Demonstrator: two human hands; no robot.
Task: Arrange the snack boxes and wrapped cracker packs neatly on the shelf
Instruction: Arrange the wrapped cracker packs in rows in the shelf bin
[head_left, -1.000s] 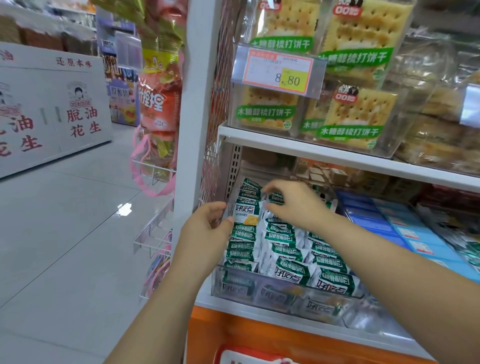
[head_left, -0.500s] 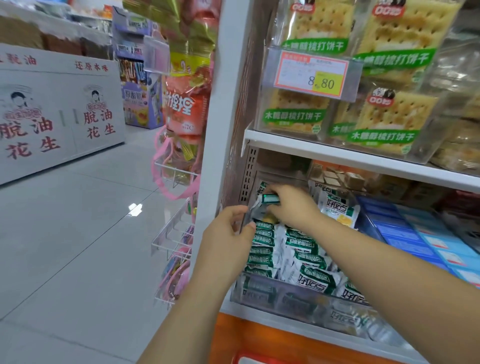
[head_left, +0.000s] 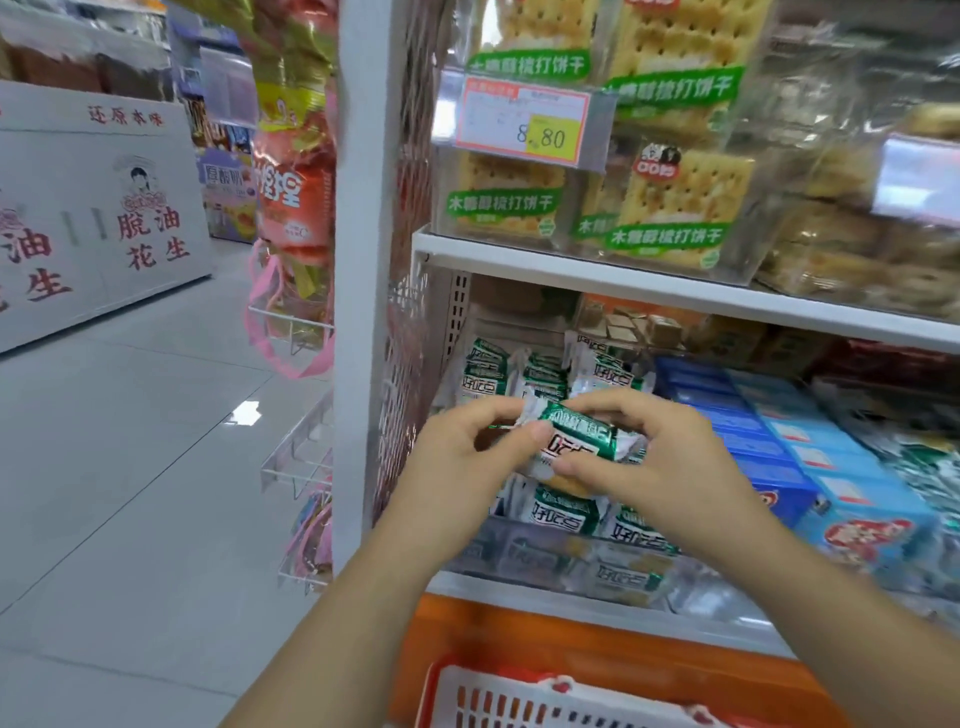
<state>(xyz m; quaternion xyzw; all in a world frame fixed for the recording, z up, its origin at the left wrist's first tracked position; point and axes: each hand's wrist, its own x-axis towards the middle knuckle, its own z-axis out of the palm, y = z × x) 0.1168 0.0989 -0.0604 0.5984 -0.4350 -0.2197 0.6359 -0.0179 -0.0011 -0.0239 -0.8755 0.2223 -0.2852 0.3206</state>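
**Held for turning, not yet placed**

The shelf (head_left: 493, 595) carries blue snack boxes (head_left: 810, 457) beside a clear bin (head_left: 519, 551) of green packs (head_left: 561, 512). Just above this bin, the left hand (head_left: 457, 467) and the right hand (head_left: 670, 462) pinch one cracker pack (head_left: 576, 441) by its ends, probably to turn it for the row. Its underside is hidden; a red basket (head_left: 519, 696) is cut off below.

Both forearms bare, reaching up from the bottom edge and converging mid-frame. Left hand (head_left: 462, 467) pinches the left end of a wrapped cracker pack (head_left: 582, 441) between thumb and index, other fingers curled. Right hand (head_left: 675, 467) grips the right end, thumb in front, fingers curled over top. Thumbs close together.
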